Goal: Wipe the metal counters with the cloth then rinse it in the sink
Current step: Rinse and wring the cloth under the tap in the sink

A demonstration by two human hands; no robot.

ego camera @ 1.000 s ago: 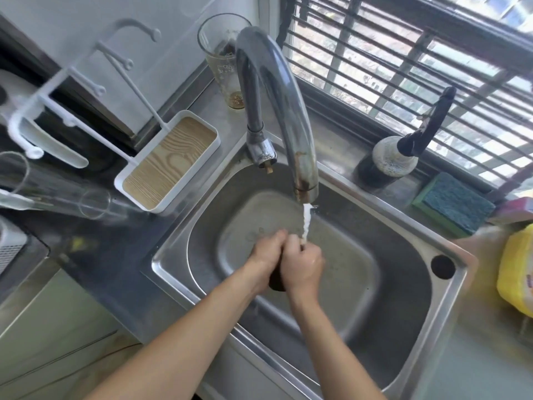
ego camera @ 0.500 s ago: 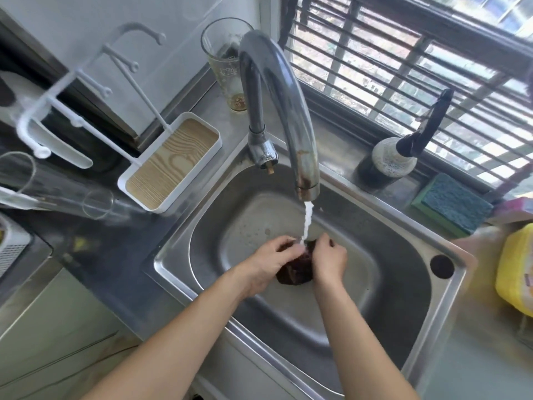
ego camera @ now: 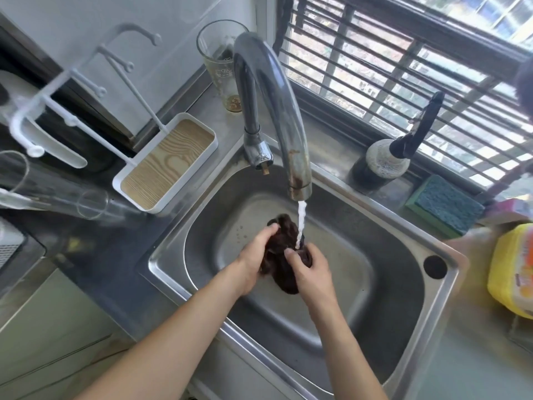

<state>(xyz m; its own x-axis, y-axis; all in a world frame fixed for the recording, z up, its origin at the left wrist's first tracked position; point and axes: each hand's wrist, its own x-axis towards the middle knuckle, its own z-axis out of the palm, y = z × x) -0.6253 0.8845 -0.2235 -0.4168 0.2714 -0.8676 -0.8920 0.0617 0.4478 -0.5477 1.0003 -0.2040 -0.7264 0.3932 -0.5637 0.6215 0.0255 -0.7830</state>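
A dark brown wet cloth (ego camera: 281, 255) is bunched up over the steel sink (ego camera: 403, 298), under the running water (ego camera: 301, 217) from the curved metal tap (ego camera: 277, 102). My left hand (ego camera: 253, 258) grips the cloth's left side, fingers curled over its top. My right hand (ego camera: 310, 269) grips its right side, with the stream landing just by the fingers. The cloth's lower end hangs between both hands. The metal counter (ego camera: 95, 246) runs to the left of the sink.
A white rack with a wood-grain tray (ego camera: 167, 163) and a lying glass (ego camera: 57, 194) sit left of the sink. A tall glass (ego camera: 222, 67) stands behind the tap. A brush (ego camera: 403, 151), a green-blue sponge (ego camera: 444, 206) and a yellow bottle (ego camera: 513, 269) are on the right.
My hands have gone from pressed together to apart, and the cloth now shows between them, stretched out longer under the stream. The view has shifted slightly.
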